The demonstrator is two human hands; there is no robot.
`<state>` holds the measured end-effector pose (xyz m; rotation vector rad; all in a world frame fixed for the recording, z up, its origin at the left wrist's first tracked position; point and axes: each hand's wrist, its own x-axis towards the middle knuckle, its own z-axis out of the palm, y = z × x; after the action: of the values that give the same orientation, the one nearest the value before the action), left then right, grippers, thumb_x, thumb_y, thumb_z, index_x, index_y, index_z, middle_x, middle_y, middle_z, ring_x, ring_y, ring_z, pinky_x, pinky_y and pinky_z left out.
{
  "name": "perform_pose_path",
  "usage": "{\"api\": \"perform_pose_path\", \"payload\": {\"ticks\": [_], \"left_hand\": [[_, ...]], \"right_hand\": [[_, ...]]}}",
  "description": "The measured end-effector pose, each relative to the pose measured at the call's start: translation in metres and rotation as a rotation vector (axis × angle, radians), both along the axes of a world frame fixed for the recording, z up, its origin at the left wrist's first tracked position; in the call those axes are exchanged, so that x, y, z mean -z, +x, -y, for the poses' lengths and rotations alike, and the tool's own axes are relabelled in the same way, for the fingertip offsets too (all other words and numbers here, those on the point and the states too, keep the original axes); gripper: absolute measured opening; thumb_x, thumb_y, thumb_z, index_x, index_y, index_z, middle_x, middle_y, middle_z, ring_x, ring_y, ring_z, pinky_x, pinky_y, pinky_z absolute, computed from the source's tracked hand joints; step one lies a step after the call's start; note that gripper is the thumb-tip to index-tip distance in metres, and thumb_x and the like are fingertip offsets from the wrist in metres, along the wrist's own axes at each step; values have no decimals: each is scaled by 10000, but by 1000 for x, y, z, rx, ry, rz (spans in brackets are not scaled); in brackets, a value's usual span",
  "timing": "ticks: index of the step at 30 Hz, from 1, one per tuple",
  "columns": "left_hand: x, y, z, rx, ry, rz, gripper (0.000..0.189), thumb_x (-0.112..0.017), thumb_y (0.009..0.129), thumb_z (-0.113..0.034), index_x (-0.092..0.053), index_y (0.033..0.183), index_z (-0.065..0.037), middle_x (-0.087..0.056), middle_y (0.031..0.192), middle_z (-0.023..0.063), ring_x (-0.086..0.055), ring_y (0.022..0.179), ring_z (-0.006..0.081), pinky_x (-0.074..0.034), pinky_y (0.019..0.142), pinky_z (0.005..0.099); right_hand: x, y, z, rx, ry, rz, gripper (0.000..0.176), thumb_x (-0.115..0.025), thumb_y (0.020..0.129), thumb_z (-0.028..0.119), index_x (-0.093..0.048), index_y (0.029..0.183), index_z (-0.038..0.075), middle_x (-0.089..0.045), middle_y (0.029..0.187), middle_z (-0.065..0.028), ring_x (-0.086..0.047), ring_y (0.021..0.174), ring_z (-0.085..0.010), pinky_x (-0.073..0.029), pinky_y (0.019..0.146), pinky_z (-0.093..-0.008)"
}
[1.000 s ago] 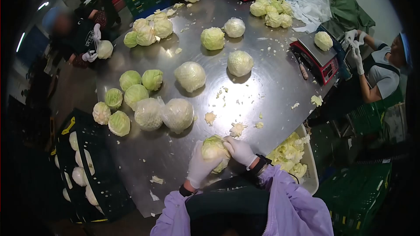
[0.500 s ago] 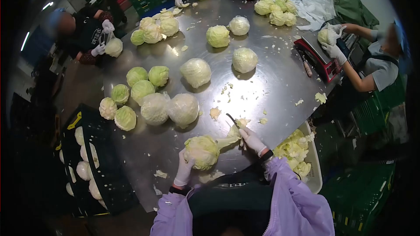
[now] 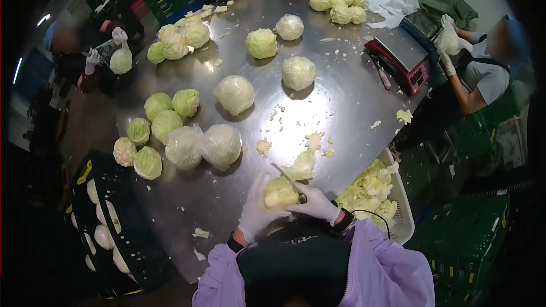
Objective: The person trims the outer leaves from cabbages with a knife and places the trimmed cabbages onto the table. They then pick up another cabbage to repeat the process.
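A pale green cabbage (image 3: 280, 195) is cupped by my left hand (image 3: 256, 212), gloved in white, its fingers wrapped round the left side. My gloved right hand (image 3: 316, 205) grips a knife (image 3: 284, 173) and also rests against the cabbage's right side. The blade points up and left across the top of the cabbage; most of the handle is hidden in my fingers. Just beyond lie a trimmed outer leaf (image 3: 301, 166) and two cut pieces, a left stump (image 3: 263, 147) and a right stump (image 3: 313, 140).
Wrapped cabbages (image 3: 222, 146) and loose green ones (image 3: 166, 125) stand on the metal table (image 3: 239, 216) to the left. A white basket (image 3: 405, 224) of leaves is at right, a dark crate (image 3: 129, 233) at left. A red scale (image 3: 398, 62) and three co-workers surround the table.
The leaf that hung from the cabbage now lies on the table. My right hand has come in against the cabbage with the knife, and the whole view has shifted slightly.
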<state>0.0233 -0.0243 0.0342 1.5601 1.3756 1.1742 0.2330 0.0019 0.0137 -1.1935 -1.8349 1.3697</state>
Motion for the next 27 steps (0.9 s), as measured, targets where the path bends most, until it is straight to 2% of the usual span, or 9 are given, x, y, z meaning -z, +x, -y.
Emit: {"api": "perform_pose_path", "payload": {"ticks": [2, 6, 9, 13, 16, 18, 19, 24, 27], "left_hand": [[-4, -4, -4, 335, -112, -520, 1012, -879, 591, -391, -372, 1353, 41, -405, 1362, 230, -389, 1292, 360, -326, 1080, 407], [8, -21, -8, 413, -107, -381, 1023, -868, 595, -402, -371, 1366, 50, -412, 1360, 235, -362, 1317, 362, -300, 1096, 400], [4, -30, -12, 439, -196, -260, 1051, -872, 592, -381, -339, 1388, 49, -389, 1389, 234, -342, 1335, 358, -280, 1109, 394], [2, -25, -13, 475, -131, -303, 1080, -876, 586, -378, -312, 1401, 51, -367, 1412, 233, -325, 1347, 356, -263, 1118, 391], [-3, -25, -10, 488, -92, -297, 1105, -874, 582, -397, -296, 1406, 59, -353, 1422, 235, -310, 1358, 355, -260, 1120, 394], [-3, -29, -5, 422, -138, -417, 1124, -872, 574, -416, -289, 1412, 55, -337, 1437, 238, -296, 1368, 355, -254, 1124, 395], [-1, -28, -5, 422, -146, -416, 1124, -872, 574, -416, -289, 1412, 55, -337, 1437, 238, -296, 1368, 355, -254, 1124, 395], [1, -28, -10, 555, -291, -455, 1160, -876, 558, -425, -266, 1438, 23, -299, 1473, 226, -261, 1390, 348, -228, 1137, 392], [-4, -35, -6, 520, -193, -391, 1168, -876, 556, -423, -259, 1442, 21, -294, 1480, 219, -252, 1393, 352, -224, 1139, 395]], "right_hand": [[-2, 0, -5, -91, 184, -10, 684, -748, 755, 275, -477, 1341, 49, -654, 1045, -178, -656, 921, -292, -504, 808, -331], [-10, 7, -18, -221, 254, -19, 599, -688, 770, 175, -505, 1333, 87, -653, 930, -152, -625, 751, -244, -500, 719, -320], [-18, 15, -21, -98, -333, 27, 432, -624, 794, 135, -612, 1226, 148, -618, 733, -106, -613, 650, -152, -496, 630, -305], [0, 10, -21, 3, -96, 134, 405, -602, 806, 114, -609, 1210, 104, -616, 697, -86, -616, 615, -157, -504, 609, -304], [23, 22, -37, 284, -510, -90, 395, -667, 798, 152, -612, 1174, 46, -657, 812, -120, -640, 673, -202, -520, 653, -305], [1, 21, -36, 258, 301, 219, 480, -743, 768, 222, -596, 1171, 8, -663, 961, -138, -655, 796, -229, -525, 730, -321], [-28, 16, -34, 78, 22, 179, 590, -789, 721, 283, -580, 1208, 25, -641, 1067, -142, -646, 912, -239, -511, 797, -334], [-29, -19, -17, -175, 317, 234, 339, -698, 804, 369, -645, 1019, 111, -622, 892, -127, -636, 777, -229, -496, 678, -361], [-6, -12, -53, 153, -320, -139, 201, -643, 869, 196, -614, 967, 23, -613, 663, -68, -582, 527, -163, -486, 505, -291]]}}
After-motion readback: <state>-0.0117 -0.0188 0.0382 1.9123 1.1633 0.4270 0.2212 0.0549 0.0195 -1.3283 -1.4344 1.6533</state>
